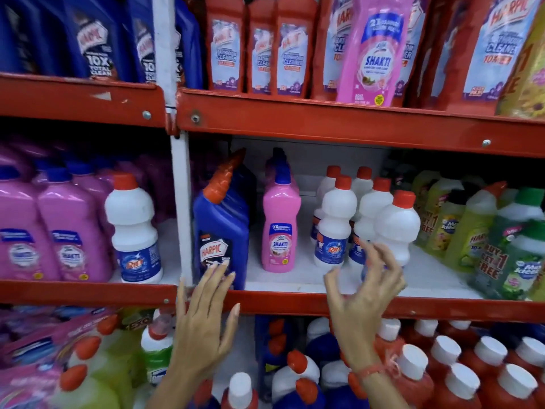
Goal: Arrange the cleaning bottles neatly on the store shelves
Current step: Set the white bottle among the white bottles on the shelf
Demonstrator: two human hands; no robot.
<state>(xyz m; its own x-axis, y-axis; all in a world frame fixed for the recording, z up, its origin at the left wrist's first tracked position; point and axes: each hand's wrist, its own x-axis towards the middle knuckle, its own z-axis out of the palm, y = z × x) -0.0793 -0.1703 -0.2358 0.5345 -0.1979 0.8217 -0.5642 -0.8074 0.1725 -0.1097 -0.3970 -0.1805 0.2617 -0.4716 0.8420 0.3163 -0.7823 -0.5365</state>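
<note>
On the middle shelf (295,302) stand a blue Harpic bottle (221,228) with a bent red cap, a pink Shakti bottle (278,228), and several white Rin bottles (336,225) with red caps. My left hand (206,317) is spread open in front of the shelf lip, its fingertips just below the blue bottle. To the right, my right hand (365,293) hovers with fingers curled apart in front of the nearest white bottle (396,228), holding nothing. A red thread circles the right wrist.
A lone white Rin bottle (134,228) stands beside pink bottles (67,237) in the left bay. Green and yellow bottles (483,231) crowd the right end. The upper shelf (324,122) holds red and blue Harpic bottles and a leaning pink Shakti pouch (377,51). Red-capped bottles (442,367) fill the lower shelf.
</note>
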